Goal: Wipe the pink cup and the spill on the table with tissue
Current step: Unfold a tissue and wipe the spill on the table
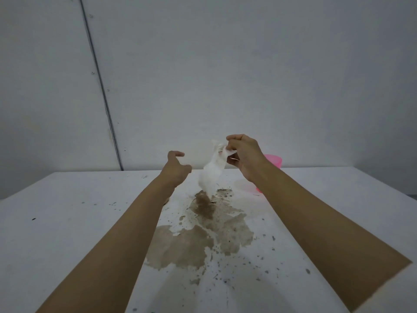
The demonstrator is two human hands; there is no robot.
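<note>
A white tissue (212,172) hangs in the air above the table, pinched at its top by my right hand (243,157). Its lower tip reaches down to the far end of the brown spill (203,236), a wide wet patch with dark specks spread over the middle of the white table (67,222). My left hand (177,168) hovers just left of the tissue with fingers loosely curled, holding nothing. The pink cup (274,161) stands at the back right, mostly hidden behind my right wrist and forearm.
A plain grey wall rises right behind the table's far edge, with a vertical seam on the left. Dark splatter dots scatter over the table to the right of the spill and near the front.
</note>
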